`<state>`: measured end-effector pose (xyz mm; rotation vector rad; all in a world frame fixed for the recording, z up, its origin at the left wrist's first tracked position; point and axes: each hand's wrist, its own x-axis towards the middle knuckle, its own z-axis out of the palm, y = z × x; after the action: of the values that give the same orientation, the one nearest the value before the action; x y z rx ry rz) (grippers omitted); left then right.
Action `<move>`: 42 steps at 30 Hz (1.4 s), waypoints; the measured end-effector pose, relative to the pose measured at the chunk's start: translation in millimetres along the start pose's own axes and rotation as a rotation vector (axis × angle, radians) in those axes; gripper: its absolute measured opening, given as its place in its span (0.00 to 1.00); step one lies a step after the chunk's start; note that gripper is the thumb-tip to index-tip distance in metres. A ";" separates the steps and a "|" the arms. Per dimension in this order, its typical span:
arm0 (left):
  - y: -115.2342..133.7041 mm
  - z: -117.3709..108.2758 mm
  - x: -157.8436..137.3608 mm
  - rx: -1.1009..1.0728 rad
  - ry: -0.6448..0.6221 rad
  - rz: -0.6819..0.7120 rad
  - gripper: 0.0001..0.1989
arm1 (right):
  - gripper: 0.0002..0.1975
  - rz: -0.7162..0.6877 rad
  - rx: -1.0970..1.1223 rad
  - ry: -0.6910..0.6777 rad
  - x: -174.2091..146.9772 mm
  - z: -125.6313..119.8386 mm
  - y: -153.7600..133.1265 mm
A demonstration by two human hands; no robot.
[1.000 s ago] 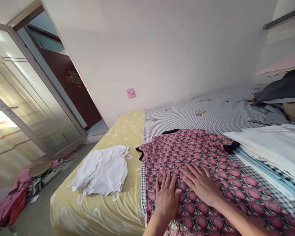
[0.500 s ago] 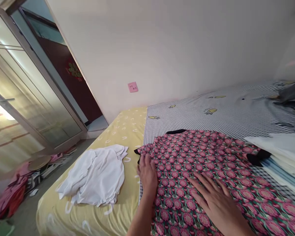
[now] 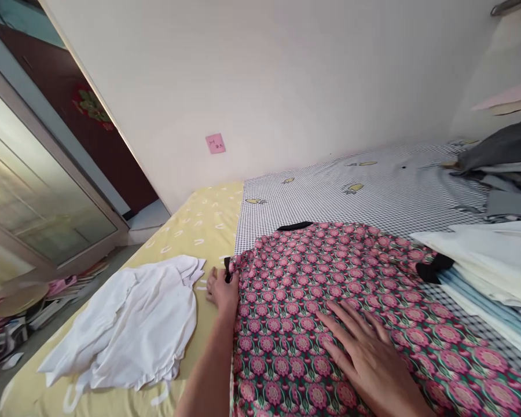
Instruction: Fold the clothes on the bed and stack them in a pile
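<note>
A pink floral blouse with black trim lies spread out on the bed, its neckline toward the wall. My left hand is at the blouse's left sleeve, fingers bent and thumb around the black cuff. Flat on the front of the blouse rests my right hand, open with its fingers spread. Left of my left hand, a rumpled white garment lies on the yellow sheet.
At the right, a stack of folded white and blue clothes stands beside the other sleeve. Dark grey clothes are piled farther back. A wall bounds the bed's far side, and a glass door stands at the left.
My left hand has moved from the blouse's edge out to the left cuff, its fingers now bent there. My right hand stays flat on the cloth. The view has shifted right.
</note>
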<state>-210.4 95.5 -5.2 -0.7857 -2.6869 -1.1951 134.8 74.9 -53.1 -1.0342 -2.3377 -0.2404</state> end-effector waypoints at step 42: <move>-10.3 -59.5 -119.7 0.764 -0.311 0.619 0.27 | 0.27 0.208 0.083 -0.200 -28.3 -33.6 -31.1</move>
<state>-119.2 -2.7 -5.6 -1.5342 -2.4562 0.0979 141.8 23.3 -39.4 -1.3001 -2.3677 0.0422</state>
